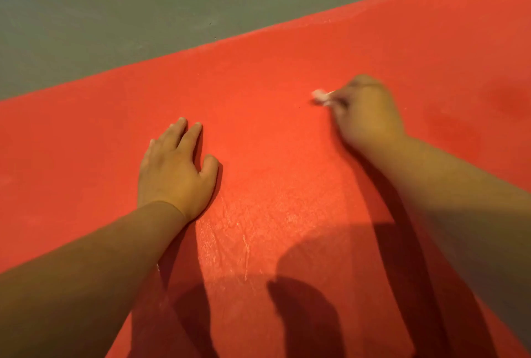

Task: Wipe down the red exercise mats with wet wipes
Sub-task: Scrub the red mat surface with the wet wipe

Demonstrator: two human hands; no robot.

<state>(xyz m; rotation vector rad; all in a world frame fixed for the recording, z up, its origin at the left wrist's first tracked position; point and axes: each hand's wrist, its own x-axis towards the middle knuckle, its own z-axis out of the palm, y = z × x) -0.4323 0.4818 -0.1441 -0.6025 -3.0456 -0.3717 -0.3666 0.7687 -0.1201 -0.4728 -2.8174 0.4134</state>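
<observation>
My left hand (175, 168) lies flat on the red mat (273, 156), palm down, fingers straight and close together, thumb out to the side. My right hand (366, 110) is further forward and off to the right, blurred, its fingers curled round a small white wet wipe (323, 97) that pokes out on the side toward my left hand and touches the mat. The mat runs under both hands and both forearms. Between my forearms, nearer to me than either hand, its surface shows a pale, streaky sheen. Shadows of my arms fall across the mat close to me. Beyond both hands the mat's far edge meets a grey-green floor (115, 12).
</observation>
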